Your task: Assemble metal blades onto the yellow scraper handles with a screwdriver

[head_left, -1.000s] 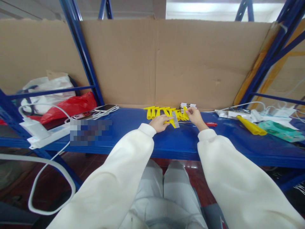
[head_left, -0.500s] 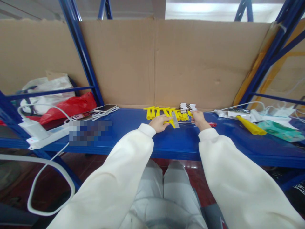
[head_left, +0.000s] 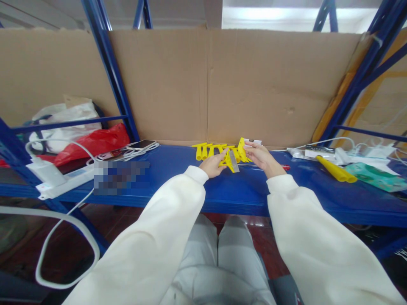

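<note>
There are two hands, and each one has one yellow thing. The left hand [head_left: 213,165] has its grip pinched on one yellow scraper [head_left: 234,161] with a flat, pale blade. The scraper is just over the near side of the yellow row, tilted. The right hand [head_left: 262,158] has its grip pinching one yellow piece [head_left: 241,145], held up at the far side of the desk [head_left: 171,163].

Under and behind the hands lies one row of yellow handles [head_left: 204,151]. I can count at least four; the rest bunch up, so I cannot tell the full number. Part of one white stack [head_left: 255,141] peeks out behind the right hand. One red tool [head_left: 286,167] lies beside the right wrist, partly hidden.

Farther right are one green packet [head_left: 377,176] and a yellow bundle [head_left: 336,169]; I cannot tell if it is one handle or two. On the left are one phone [head_left: 143,145], one white power strip [head_left: 68,181] and one red bag [head_left: 95,142].

The desk is blue and shiny. Big brown cardboard [head_left: 270,84] stands behind it, between blue metal posts. The floor [head_left: 267,250] is dark red, and bright light shines at the top.
</note>
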### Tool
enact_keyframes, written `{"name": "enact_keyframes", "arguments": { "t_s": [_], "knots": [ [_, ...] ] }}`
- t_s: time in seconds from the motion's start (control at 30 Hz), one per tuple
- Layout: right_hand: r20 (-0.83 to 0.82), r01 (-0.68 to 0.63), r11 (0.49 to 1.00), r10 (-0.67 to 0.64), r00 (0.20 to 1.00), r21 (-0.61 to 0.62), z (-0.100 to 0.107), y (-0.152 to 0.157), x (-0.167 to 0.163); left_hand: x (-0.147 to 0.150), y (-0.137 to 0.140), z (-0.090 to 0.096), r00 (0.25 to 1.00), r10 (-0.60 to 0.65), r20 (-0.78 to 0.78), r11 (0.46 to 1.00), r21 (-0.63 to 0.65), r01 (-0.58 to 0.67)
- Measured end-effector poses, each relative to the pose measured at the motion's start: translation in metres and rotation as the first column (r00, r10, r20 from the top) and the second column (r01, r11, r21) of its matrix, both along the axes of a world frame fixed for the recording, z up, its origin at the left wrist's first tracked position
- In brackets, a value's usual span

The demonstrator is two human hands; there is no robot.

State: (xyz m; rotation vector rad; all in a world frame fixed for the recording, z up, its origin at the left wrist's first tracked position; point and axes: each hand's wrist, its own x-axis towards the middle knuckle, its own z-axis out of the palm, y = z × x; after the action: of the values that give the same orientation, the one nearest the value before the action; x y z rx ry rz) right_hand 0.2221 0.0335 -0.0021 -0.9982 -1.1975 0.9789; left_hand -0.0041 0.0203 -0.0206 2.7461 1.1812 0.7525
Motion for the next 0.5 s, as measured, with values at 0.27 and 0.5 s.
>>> {"name": "enact_keyframes", "arguments": {
  "t_s": [0.27,0.5],
  "knots": [
    [0.223,-0.027,0.996,0.008,0.975,0.085,0.001,-0.014,-0.023,0.001,-0.003,0.002,0.999,0.032,0.02,0.999,-0.026,-0.032],
    [0.313,-0.053,0.992,0.015,0.95,0.113,-0.003,-0.018,-0.032,0.001,-0.002,0.002,0.999,0.046,0.021,0.999,-0.021,-0.046]
  ]
}}
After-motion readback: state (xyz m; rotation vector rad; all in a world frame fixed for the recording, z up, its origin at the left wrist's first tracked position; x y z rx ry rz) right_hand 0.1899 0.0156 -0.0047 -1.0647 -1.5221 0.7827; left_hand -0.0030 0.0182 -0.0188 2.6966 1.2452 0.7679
